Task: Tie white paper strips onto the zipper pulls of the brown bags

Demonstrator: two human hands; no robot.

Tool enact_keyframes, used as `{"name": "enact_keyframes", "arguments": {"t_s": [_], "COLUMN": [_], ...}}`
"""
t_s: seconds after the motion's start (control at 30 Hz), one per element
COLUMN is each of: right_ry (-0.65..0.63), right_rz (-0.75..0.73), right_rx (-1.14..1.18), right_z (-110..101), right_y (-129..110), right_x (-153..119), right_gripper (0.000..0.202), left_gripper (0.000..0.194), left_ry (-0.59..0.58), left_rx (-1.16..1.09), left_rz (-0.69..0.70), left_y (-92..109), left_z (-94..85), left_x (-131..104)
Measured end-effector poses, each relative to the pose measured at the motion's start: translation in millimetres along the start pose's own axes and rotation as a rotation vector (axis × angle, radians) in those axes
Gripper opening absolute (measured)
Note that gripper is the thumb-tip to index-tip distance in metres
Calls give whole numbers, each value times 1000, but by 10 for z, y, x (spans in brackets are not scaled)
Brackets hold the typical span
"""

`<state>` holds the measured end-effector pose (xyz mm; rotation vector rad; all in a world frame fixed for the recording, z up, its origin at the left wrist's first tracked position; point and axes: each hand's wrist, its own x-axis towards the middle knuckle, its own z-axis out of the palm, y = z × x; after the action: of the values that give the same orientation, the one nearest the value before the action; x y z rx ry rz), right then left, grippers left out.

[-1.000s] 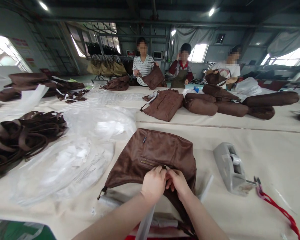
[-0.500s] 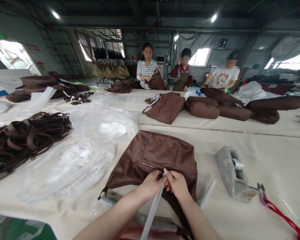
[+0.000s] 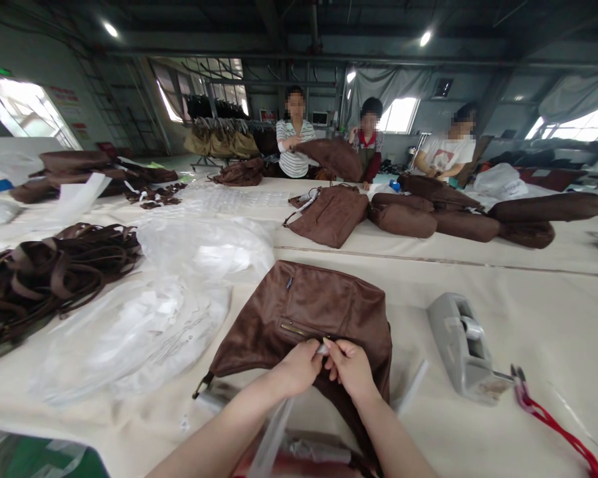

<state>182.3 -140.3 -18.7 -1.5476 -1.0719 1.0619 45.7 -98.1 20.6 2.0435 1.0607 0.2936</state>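
One brown handbag (image 3: 329, 292), lying flat on the cream-covered table (image 3: 518, 299) directly before the person. Fitted to its front: one brass-toned zip (image 3: 294, 329) and, near the upper left corner, one small dark label (image 3: 290, 283), its lettering too small for me to read. Left hand (image 3: 301, 366): at the bag's lower part, fingers closed, pinching a pale translucent strip (image 3: 273, 435) whose tail hangs toward the near table edge. Right hand (image 3: 349, 368): just beside it, fingers curled, thumb and forefinger gripping the strip's end. To the right: one grey tape dispenser (image 3: 461, 345), marking indistinct, and one red cord (image 3: 568, 435). To the left: clear plastic bags (image 3: 149, 338); one heap of dark straps (image 3: 54, 279). Across the table: three co-workers, one in a white printed shirt (image 3: 443, 157), its motif blurred. Far left: one lit green sign (image 3: 0, 70) and reddish posters (image 3: 64, 96), both illegible from here.
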Motion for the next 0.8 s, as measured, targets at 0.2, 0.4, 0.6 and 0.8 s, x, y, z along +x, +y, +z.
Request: {"name": "enact_keyframes", "arguments": {"t_s": [0.2,0.4,0.6,0.8], "right_ry": [-7,231,986,719], "right_rz": [78,-106,-271,54], "right_rx": [-66,-349,-808,-634], "right_z": [31,-585,-1968,-2580], "right_y": [6,-199,-195,179], "right_x": [18,-319,-697,-704], "right_gripper": [46,36,39,42], "left_gripper": [36,33,28,26], "left_ry": [-72,-6,20,40], "left_rx": [-44,-54,-88,-150], "left_rz": [97,-68,-98,-93], "left_y": [-44,-137,-135,-225], "left_z": [24,85,98,131], "left_x": [33,65,127,233]}}
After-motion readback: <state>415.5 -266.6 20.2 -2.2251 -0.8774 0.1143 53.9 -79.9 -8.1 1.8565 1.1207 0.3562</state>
